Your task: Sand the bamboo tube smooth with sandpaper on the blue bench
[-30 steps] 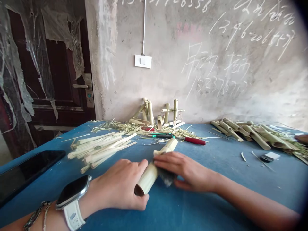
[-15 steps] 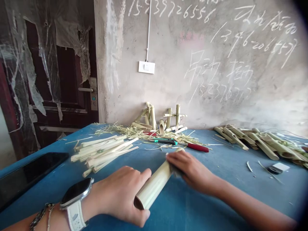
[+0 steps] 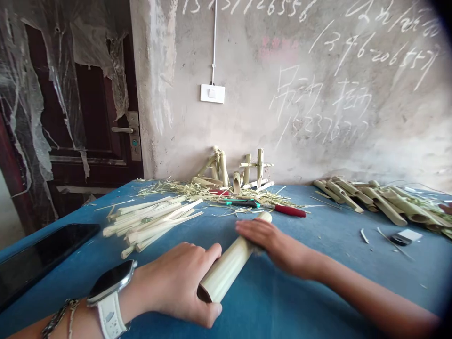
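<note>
The left hand (image 3: pixel 173 282) is clamped around a pale bamboo tube (image 3: pixel 228 268) on the blue table (image 3: pixel 335 256), while the open right hand (image 3: pixel 278 247) lies just beside its far half, a blurred dark scrap (image 3: pixel 259 250) between them.

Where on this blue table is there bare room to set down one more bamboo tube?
Bare blue tabletop lies right of your right hand, below the cut bamboo pieces. Crowded: the straw along the back, and the bamboo strips at left.
</note>
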The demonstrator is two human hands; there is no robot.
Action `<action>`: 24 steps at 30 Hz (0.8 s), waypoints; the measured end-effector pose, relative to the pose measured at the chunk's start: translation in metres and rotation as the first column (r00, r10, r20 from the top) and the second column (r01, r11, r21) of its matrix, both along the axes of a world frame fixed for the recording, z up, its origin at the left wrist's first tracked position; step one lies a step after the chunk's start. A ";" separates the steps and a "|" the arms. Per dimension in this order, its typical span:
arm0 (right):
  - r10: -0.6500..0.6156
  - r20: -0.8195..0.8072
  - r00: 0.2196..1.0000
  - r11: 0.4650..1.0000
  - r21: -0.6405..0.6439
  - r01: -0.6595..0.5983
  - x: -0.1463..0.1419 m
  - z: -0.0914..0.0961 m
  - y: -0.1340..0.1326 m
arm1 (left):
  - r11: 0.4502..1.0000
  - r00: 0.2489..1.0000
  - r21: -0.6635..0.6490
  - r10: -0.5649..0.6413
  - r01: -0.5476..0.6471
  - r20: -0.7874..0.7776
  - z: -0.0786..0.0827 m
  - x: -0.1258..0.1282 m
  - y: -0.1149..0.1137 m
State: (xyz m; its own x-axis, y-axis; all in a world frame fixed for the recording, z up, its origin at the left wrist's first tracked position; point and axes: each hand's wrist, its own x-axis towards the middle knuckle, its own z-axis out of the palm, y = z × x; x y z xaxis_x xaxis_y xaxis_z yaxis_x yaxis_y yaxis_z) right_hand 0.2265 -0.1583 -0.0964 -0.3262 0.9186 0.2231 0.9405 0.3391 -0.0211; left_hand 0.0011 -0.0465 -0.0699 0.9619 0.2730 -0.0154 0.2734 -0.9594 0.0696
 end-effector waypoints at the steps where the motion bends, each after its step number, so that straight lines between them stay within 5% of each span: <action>1: -0.112 -0.013 0.994 0.993 0.047 0.113 0.002 -0.001 0.001 | 1.000 1.000 0.000 0.000 0.000 -0.007 0.000 0.000 0.000; 3: -0.161 -0.011 0.987 0.984 0.071 0.162 0.003 -0.001 0.003 | 1.000 1.000 -0.006 -0.004 0.004 -0.020 0.000 0.000 0.000; 7: 0.217 0.003 0.976 0.973 -0.083 -0.216 0.003 0.001 0.003 | 0.999 1.000 0.029 0.024 -0.024 -0.019 -0.002 0.000 -0.001; 10: -0.207 -0.023 0.978 0.975 0.080 0.208 0.007 0.000 0.003 | 0.998 0.999 0.060 0.020 -0.018 -0.026 -0.004 0.001 0.000; 11: -0.250 -0.014 0.968 0.964 0.089 0.250 0.006 0.000 0.002 | 0.996 0.999 0.084 0.003 -0.001 -0.032 -0.004 0.001 0.001; 14: 0.140 -0.014 0.990 0.990 0.005 -0.140 0.004 -0.001 0.002 | 0.980 0.998 0.192 -0.047 0.053 -0.039 -0.005 0.001 0.003; 16: 0.253 -0.049 0.966 0.966 -0.038 -0.255 0.012 -0.002 0.004 | 0.972 0.998 0.227 -0.058 0.066 -0.040 -0.006 0.001 0.004; 18: -0.007 -0.106 0.994 0.998 0.063 0.014 0.022 -0.005 0.007 | 0.971 0.997 0.228 -0.060 0.067 -0.041 -0.005 0.002 0.005; 20: -0.217 -0.105 0.970 0.970 0.089 0.227 0.023 -0.006 0.007 | 0.974 0.996 0.211 -0.074 0.083 -0.048 -0.005 0.002 0.006; 21: -0.187 -0.094 0.978 0.977 0.085 0.195 0.017 -0.005 0.005 | 0.975 0.995 0.201 -0.087 0.094 -0.045 -0.005 0.003 0.006; 24: 0.215 -0.099 0.972 0.976 -0.009 -0.216 -0.005 0.001 -0.001 | 0.978 0.992 0.168 -0.118 0.124 -0.048 -0.005 0.003 0.008</action>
